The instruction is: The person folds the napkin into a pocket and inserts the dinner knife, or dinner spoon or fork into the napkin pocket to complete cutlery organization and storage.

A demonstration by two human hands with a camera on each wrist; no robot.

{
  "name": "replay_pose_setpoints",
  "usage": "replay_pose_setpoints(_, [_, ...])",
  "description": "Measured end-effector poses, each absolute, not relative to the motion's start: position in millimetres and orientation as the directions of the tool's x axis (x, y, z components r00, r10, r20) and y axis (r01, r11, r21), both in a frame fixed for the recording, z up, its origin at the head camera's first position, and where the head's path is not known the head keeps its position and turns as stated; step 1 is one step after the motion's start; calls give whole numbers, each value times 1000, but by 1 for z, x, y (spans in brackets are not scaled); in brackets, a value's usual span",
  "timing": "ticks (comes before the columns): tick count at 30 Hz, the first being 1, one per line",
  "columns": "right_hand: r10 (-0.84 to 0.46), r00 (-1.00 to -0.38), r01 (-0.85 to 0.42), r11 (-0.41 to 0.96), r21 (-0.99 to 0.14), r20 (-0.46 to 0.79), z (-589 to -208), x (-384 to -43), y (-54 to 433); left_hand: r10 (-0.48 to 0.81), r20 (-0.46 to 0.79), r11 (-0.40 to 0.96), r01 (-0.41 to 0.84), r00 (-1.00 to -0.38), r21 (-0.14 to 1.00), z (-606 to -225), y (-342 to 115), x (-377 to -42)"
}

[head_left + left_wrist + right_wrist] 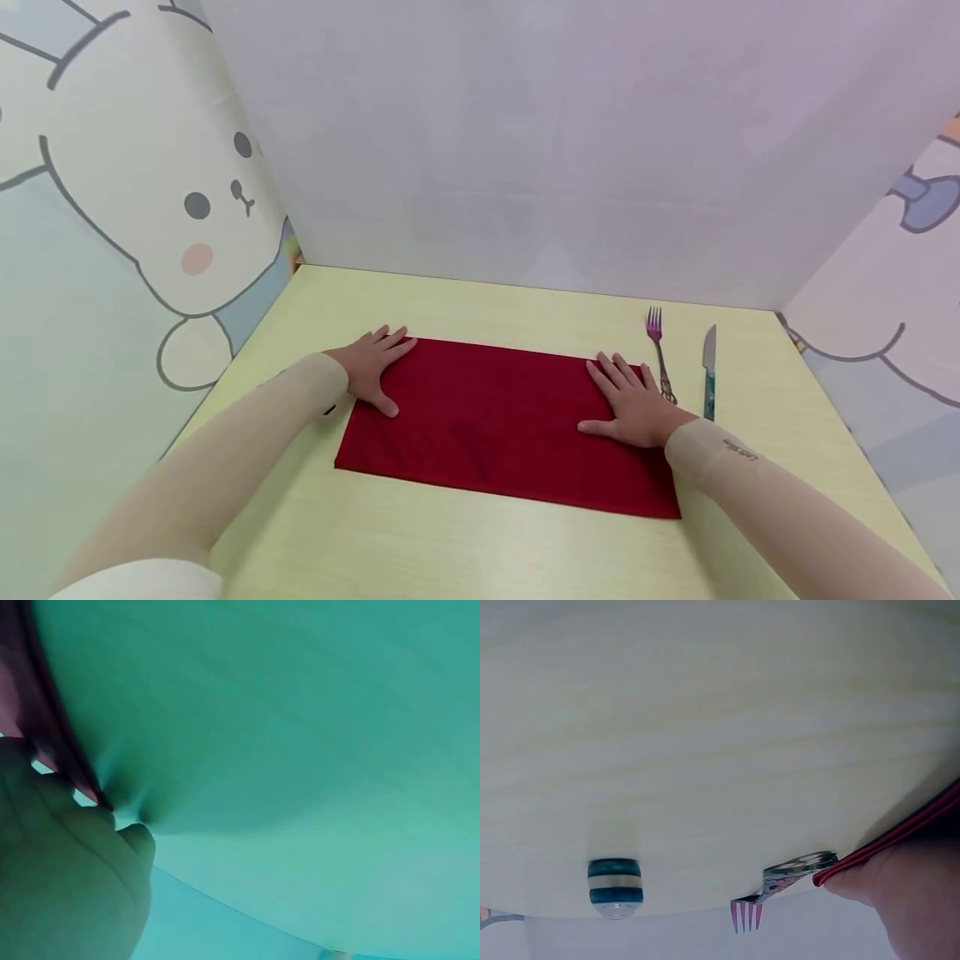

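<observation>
A dark red cloth (pixel 487 417), folded into a long rectangle, lies flat on the pale wooden table. On its left end rests my left hand (pixel 372 367), fingers spread and pointing away from me, some tips past the far edge. My right hand (pixel 633 408) lies spread over the right end in the same way. In the left wrist view the left hand (pixel 67 877) touches the edge of the cloth. The right wrist view shows part of the right hand (pixel 907 900) against the folded cloth edge (pixel 907 829).
Just right of the cloth lies a fork (pixel 657 350) with purplish tines and an ornate handle. Beside it is a table knife (pixel 709 371) with a teal handle. A pale curtain (pixel 525 167) stands behind the table, with cartoon-printed sheets (pixel 150 208) at the sides.
</observation>
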State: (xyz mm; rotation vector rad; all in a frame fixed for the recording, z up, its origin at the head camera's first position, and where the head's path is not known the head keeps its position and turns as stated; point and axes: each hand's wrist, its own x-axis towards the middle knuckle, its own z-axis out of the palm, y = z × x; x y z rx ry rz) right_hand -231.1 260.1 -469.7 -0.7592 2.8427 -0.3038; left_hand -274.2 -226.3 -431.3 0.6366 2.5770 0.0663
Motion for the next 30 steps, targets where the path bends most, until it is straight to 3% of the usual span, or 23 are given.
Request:
replay_pose_setpoints(16, [-494,-860,-460,858,-228,-124,-472,-232,259,432,-446,900,405,-784,162,-432,-231,-276])
replay_pose_setpoints(22, [-492,-866,-462,856,-230,-92,-475,-234,261,437,-415,892,443,-798,89,-432,-224,-279])
replay_pose_setpoints(27, [-499,-860,-467,854,-229,-110,-476,-234,264,469,-373,862,506,-801,-4,-424,-205,-263])
replay_pose_setpoints(30, [-500,-859,-469,855,-222,-110,-474,-231,266,524,-370,833,552,-767,33,-423,-187,-246])
